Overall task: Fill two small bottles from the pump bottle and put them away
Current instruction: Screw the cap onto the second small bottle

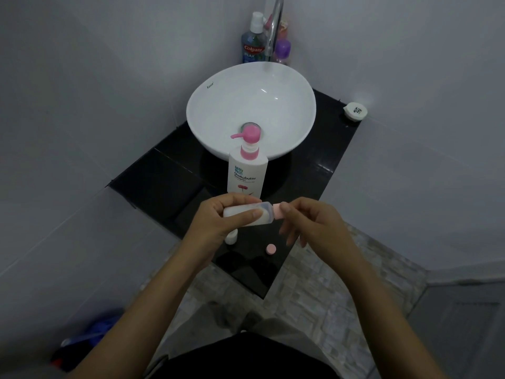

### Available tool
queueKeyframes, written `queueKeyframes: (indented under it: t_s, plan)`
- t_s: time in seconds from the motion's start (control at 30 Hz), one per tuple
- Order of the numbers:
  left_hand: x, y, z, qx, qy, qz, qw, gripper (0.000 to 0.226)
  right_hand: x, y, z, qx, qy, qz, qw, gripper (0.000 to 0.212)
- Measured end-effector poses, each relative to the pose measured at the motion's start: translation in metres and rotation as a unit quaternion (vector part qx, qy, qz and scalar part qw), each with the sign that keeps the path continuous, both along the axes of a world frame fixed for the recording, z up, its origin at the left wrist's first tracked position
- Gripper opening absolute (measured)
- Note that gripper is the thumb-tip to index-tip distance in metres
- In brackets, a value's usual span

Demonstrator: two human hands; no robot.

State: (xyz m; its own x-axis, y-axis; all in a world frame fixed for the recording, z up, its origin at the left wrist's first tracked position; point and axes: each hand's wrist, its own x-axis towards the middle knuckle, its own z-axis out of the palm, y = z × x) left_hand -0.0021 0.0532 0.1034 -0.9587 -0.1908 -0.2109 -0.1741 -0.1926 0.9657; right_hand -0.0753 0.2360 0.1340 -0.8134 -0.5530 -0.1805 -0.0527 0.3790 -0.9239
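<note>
The left hand (218, 217) has its grip wrapped round a small bottle (246, 214), held on its side above the front of the dark surface (164, 173) and holding pale liquid; the right hand (308, 222) pinches the pink cap (278, 211) at the bottle's mouth between thumb and forefinger, its other fingers hanging loose; whether the cap is already threaded or only resting against the neck I cannot tell.

Risks, as I judge them: with the bottle lying nearly level, a cap that starts crooked or slips from the pinch would let liquid run out over the fingers and the surface; slick fingers would then make the turning harder; a dropped cap could roll off the front edge to the floor. Below the left hand a second small bottle (231, 237) stands open just beside the edge, and a careless wrist could tip it.

Counted, left to right: two small bottles, one held, one standing; one pump bottle (247, 170) upright behind the hands, against the white basin (207, 116); two pink caps, one at the held bottle and one loose cap (270, 248) lying on the surface near the front edge; one white round lid or container (355, 111) at the far right corner; a few bottles behind the basin by the tap (274, 26), a blue mouthwash bottle (252, 47) among them.
</note>
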Motion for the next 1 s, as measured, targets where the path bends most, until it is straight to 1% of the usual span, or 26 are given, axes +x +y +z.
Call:
queueKeyframes:
  t_s: [0.07,0.17,0.23,0.27,0.33,0.43,0.47,0.67,0.87,1.0]
  plan:
    - [0.0,0.001,0.001,-0.003,-0.001,0.0,1.0,0.033,0.001,0.0,0.001,-0.014,0.001,0.002,1.0,0.025]
    - [0.0,0.0,0.002,-0.008,-0.005,0.002,1.0,0.034,0.0,0.003,0.001,-0.038,0.009,0.017,0.999,0.019]
    - [-0.001,0.0,0.002,-0.014,-0.004,-0.003,1.0,0.033,0.0,0.002,0.0,-0.025,0.009,0.015,1.0,0.011]
    - [-0.001,0.0,0.002,-0.015,-0.003,-0.005,1.0,0.033,0.0,0.001,0.001,-0.019,0.003,0.008,1.0,0.015]
    - [-0.002,0.001,0.003,-0.007,-0.003,0.002,1.0,0.033,0.0,-0.001,0.001,-0.017,0.0,-0.007,1.0,0.028]
    - [-0.003,0.002,0.004,0.01,-0.008,0.013,1.0,0.033,0.0,0.001,0.0,-0.05,0.001,-0.001,0.999,0.02]
    - [-0.004,0.001,0.005,0.009,-0.01,0.014,1.0,0.034,-0.001,0.001,0.0,-0.054,0.001,0.006,0.998,0.02]
    - [-0.006,0.0,0.005,-0.007,-0.016,0.015,1.0,0.039,-0.002,-0.002,-0.003,-0.016,0.013,0.003,1.0,0.007]
    - [-0.007,0.0,0.005,-0.009,-0.015,0.024,1.0,0.038,-0.001,-0.003,-0.005,-0.049,-0.007,-0.002,0.999,0.012]
    - [-0.007,0.003,0.006,-0.005,0.005,0.036,0.999,0.036,0.0,-0.005,-0.009,-0.065,-0.019,-0.025,0.997,0.012]
